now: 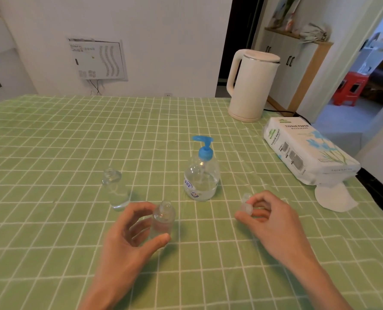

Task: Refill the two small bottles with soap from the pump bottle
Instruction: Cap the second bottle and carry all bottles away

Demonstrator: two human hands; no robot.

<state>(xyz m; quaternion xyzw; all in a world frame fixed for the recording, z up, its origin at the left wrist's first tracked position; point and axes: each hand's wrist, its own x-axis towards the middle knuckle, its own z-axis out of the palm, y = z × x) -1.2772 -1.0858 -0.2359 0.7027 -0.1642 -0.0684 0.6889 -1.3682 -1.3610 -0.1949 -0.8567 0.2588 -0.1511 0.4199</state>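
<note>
A clear pump bottle (201, 177) with a blue pump head stands mid-table, partly filled with clear soap. Two small clear bottles stand uncapped. One small bottle (115, 189) is to the left of the pump bottle. The nearer small bottle (163, 220) stands upright between the thumb and fingers of my left hand (130, 236), which curls round it. My right hand (268, 217) pinches a small clear cap (246, 203) just above the cloth, to the right and in front of the pump bottle.
A green checked cloth (52, 153) covers the table. A cream kettle (250, 86) stands at the back right with its cord trailing off. A tissue paper pack (306, 148) lies at the right edge, a white round pad (333, 198) in front of it.
</note>
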